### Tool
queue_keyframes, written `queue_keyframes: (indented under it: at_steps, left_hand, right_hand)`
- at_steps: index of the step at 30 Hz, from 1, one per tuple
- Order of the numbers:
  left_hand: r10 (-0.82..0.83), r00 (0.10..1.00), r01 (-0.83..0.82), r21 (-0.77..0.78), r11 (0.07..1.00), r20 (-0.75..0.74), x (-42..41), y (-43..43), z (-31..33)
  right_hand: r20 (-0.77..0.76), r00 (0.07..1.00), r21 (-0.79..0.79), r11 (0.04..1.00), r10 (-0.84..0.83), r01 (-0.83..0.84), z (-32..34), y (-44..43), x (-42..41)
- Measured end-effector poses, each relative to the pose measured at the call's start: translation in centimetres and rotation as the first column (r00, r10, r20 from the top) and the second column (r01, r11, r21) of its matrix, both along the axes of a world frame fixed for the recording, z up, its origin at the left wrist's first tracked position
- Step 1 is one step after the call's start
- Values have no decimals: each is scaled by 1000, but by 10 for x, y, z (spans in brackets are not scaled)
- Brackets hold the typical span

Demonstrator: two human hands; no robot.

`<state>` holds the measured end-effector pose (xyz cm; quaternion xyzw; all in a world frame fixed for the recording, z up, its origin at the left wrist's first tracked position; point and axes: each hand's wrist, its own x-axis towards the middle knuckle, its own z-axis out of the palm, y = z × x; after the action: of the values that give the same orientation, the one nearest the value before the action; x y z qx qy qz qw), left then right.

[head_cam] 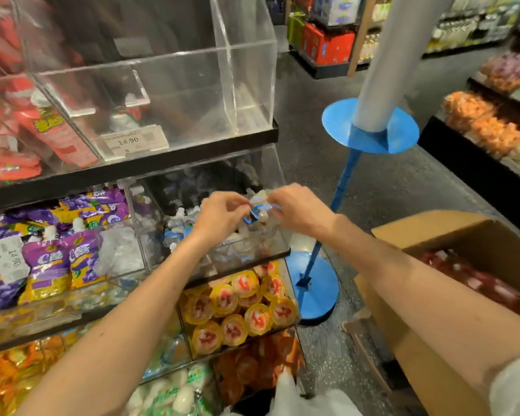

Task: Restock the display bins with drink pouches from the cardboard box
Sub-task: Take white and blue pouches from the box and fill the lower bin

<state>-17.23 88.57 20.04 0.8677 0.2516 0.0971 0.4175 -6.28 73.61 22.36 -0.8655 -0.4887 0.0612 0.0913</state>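
Dark speckled shop floor (388, 181) — left hand (222, 216) and right hand (300, 210) both pinch-tight on one pouch (260, 202) (above a clear bin (258, 250))

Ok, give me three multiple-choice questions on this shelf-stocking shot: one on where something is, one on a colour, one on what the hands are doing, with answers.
1. Where is the cardboard box?
A. On the top shelf.
B. To the right of the shelves, beside the right arm.
C. Inside a bin.

2. What colour are most pouches in the left bin?
A. Green.
B. Black.
C. Purple.

3. What are the left hand and right hand doing?
A. Hanging idle.
B. Both pinching one blue and white pouch over a clear bin.
C. Both reaching into the box.

Answers:
1 B: the box stands open at the right edge of the view.
2 C: purple packs with yellow trim fill that bin.
3 B: the fingers of both hands meet on the pouch above the bin.
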Motion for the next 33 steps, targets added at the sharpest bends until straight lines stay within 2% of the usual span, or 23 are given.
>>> queue_keyframes:
  at_steps: [2, 4, 7, 9, 12, 15, 20, 25, 27, 29, 33]
  left_hand:
    - [9, 989, -2, -49, 999, 146, -10, -12, 12]
    - [-23, 955, 55, -101, 993, 295, -13, -32, 19]
    - [-186, 906, 247, -117, 962, 380, 1, -81, 15]
    - [-348, 857, 416, -110, 903, 381, 13, -132, 12]
    - [-546, 776, 619, -219, 754, 314, 24, -219, -9]
    - [-723, 673, 735, -256, 628, 155, 27, -299, -48]
    - [-872, 469, 840, -234, 490, -142, 57, -397, -104]
    - [-856, 385, 865, -187, 465, -344, 123, -466, -163]
    - [-837, 357, 880, -150, 450, -416, 151, -489, -190]
    - [-812, 284, 901, -149, 408, -510, 174, -508, -215]
    - [-766, 182, 861, -276, 427, -617, 210, -538, -264]
  right_hand:
    - [-129, 985, 228, 963, -119, 146, 4, -35, -17]
    - [-258, 938, 353, 881, -233, 316, 3, -77, -41]
    - [-402, 797, 354, 727, -451, 589, -17, -143, -79]
    - [-482, 661, 357, 560, -575, 748, -37, -189, -103]
    - [-568, 433, 291, 321, -700, 901, -65, -252, -136]
    - [-643, 198, 178, 107, -740, 978, -89, -300, -155]
    - [-692, -49, 70, -134, -720, 988, -120, -377, -148]
    - [-662, -204, -23, -252, -721, 967, -165, -459, -106]
    - [-642, -248, -103, -239, -726, 965, -187, -489, -82]
    - [-615, -316, -221, -226, -723, 949, -212, -514, -61]
    - [-565, -423, -474, -141, -709, 869, -265, -552, -31]
